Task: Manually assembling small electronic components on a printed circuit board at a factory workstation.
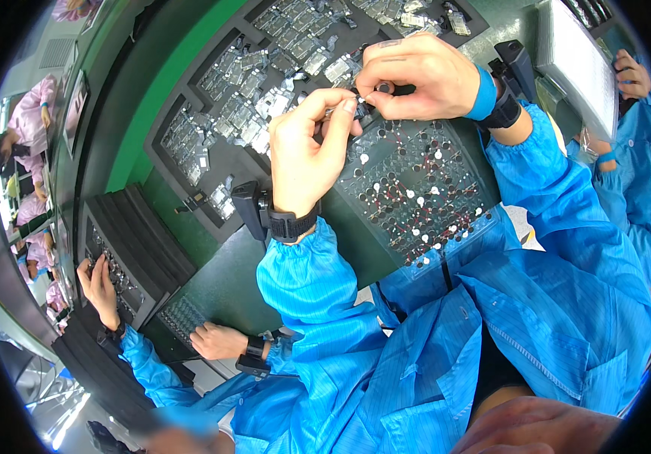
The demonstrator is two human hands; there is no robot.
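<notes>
Dark part (361,110) lies at the far edge of the clear tray (382,233), thumb and finger of left hand (309,147) pinching it; long axis unclear. Right hand (433,79), close beside it, pinches a round black piece (384,88).

Count the person's two hands (302,151) (435,79), one clear disc tray (374,212) (discs (410,194) uncountable).

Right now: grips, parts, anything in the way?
Left grip, right grip pinching close together. Small dark parts at fingertips, partly hidden. Clear tray nearer body; no obstruction visible.
</notes>
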